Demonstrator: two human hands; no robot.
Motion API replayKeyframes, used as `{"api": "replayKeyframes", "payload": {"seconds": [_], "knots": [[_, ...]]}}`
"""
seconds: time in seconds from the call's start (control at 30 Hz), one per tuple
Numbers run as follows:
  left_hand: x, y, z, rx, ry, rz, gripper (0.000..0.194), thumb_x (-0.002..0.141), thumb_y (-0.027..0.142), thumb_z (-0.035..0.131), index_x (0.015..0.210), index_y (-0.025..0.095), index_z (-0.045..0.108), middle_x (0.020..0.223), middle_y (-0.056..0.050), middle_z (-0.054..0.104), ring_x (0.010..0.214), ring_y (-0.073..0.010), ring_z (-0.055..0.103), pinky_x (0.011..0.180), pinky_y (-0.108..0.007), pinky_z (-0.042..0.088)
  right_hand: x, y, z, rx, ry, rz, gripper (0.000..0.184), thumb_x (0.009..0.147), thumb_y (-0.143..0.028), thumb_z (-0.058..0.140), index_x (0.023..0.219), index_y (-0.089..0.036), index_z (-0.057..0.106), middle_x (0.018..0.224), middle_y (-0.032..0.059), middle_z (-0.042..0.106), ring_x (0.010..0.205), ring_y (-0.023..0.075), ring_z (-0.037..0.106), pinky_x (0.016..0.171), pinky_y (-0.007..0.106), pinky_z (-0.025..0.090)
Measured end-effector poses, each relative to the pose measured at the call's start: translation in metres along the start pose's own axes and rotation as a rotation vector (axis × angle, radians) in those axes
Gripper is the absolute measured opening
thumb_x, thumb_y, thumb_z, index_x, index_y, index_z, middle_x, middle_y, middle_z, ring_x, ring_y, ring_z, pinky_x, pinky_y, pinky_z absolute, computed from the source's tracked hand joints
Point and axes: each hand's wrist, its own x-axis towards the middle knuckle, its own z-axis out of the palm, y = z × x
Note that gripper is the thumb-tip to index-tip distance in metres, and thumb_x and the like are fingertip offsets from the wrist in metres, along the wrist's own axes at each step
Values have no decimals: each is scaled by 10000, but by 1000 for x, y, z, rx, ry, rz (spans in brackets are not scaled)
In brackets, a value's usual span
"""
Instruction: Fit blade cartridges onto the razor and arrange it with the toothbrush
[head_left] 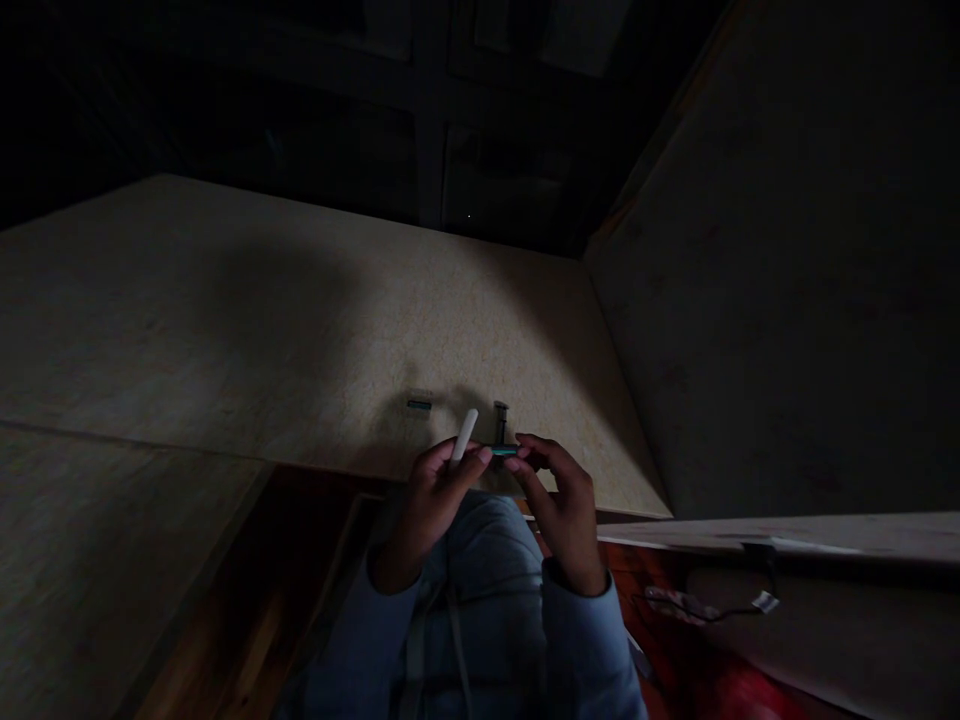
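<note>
My left hand (439, 487) is closed around a smooth white stick (465, 436), which tilts up and away from me. Its thumb and finger also pinch one end of a small dark bar with a teal stripe (504, 451). At the bar's other end, my right hand (559, 488) grips with thumb and fingertips. Just beyond the bar is a shiny metal piece (501, 410) with a wider head and thin stem; its lower end is hidden. A small dark teal piece (419, 405), seemingly in a clear case, lies on the table to the left.
The pale speckled table (285, 340) spreads ahead and to the left, with a seam at its left. A dark wall panel (787, 280) rises on the right. Below it, a black cable (724, 615) with a white tag hangs above a reddish floor. Light is dim.
</note>
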Motion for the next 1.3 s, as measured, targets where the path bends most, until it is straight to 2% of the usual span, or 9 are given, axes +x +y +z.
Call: {"api": "replayKeyframes", "payload": {"seconds": [0.1, 0.27, 0.4, 0.53, 0.67, 0.83, 0.97, 1.13, 1.3], "knots": [[2, -6, 5, -31, 1, 9, 459, 731, 564, 772, 894, 141, 700, 488, 66, 316, 476, -82, 285, 446, -225, 197, -1, -1, 2, 8, 38, 35, 194, 889, -293, 728, 1053, -193, 700, 895, 26, 696, 766, 130, 623, 722, 251, 510], [3, -14, 16, -92, -22, -23, 540, 698, 617, 776, 924, 136, 686, 518, 70, 336, 468, -67, 267, 426, -212, 187, -3, 0, 3, 69, -4, 33, 172, 933, -277, 668, 1070, -207, 745, 956, 37, 730, 812, 130, 658, 751, 246, 513], [3, -14, 21, -166, 1, -73, 645, 612, 693, 795, 892, 130, 650, 483, 87, 324, 436, -54, 242, 411, -200, 167, -3, 3, 2, 164, -29, 84, 221, 937, -280, 659, 1131, -227, 752, 982, 41, 731, 838, 133, 664, 758, 243, 510], [0, -11, 28, -247, 32, -112, 704, 559, 695, 827, 911, 123, 616, 457, 98, 339, 422, -48, 244, 405, -188, 176, -1, 6, 4, 258, -9, 133, 198, 904, -266, 691, 1085, -244, 767, 1010, 39, 716, 912, 142, 650, 786, 244, 494], [-5, -9, 37, -345, 39, -129, 681, 561, 663, 846, 900, 126, 600, 454, 118, 297, 420, -34, 198, 398, -181, 157, 1, 6, 8, 422, 71, 255, 124, 859, -314, 730, 901, -200, 757, 811, 12, 676, 755, 123, 606, 699, 233, 476], [-7, -9, 44, -392, 84, -150, 694, 520, 650, 866, 893, 123, 612, 468, 121, 300, 423, -26, 196, 398, -181, 149, 1, 2, 12, 501, 83, 331, 199, 849, -361, 735, 812, -167, 710, 684, -12, 592, 658, 101, 526, 654, 220, 443], [-6, -12, 42, -369, 83, -117, 641, 552, 631, 859, 874, 119, 647, 468, 111, 298, 433, -36, 247, 410, -189, 192, 1, -1, 14, 521, 98, 355, 235, 865, -395, 721, 833, -163, 699, 692, -12, 578, 660, 99, 516, 651, 217, 435], [-5, -17, 40, -345, 94, -38, 540, 640, 594, 827, 875, 127, 691, 469, 86, 287, 517, -88, 409, 473, -197, 309, -1, -6, 16, 495, 74, 362, 280, 898, -431, 679, 853, -156, 697, 686, -6, 572, 647, 97, 504, 630, 215, 418], [-6, -25, 41, -277, 105, 13, 500, 712, 594, 781, 880, 128, 710, 490, 50, 380, 591, -122, 493, 537, -209, 381, -4, -8, 15, 458, 93, 373, 289, 881, -437, 687, 845, -150, 689, 676, -5, 564, 641, 101, 504, 618, 218, 414]]}}
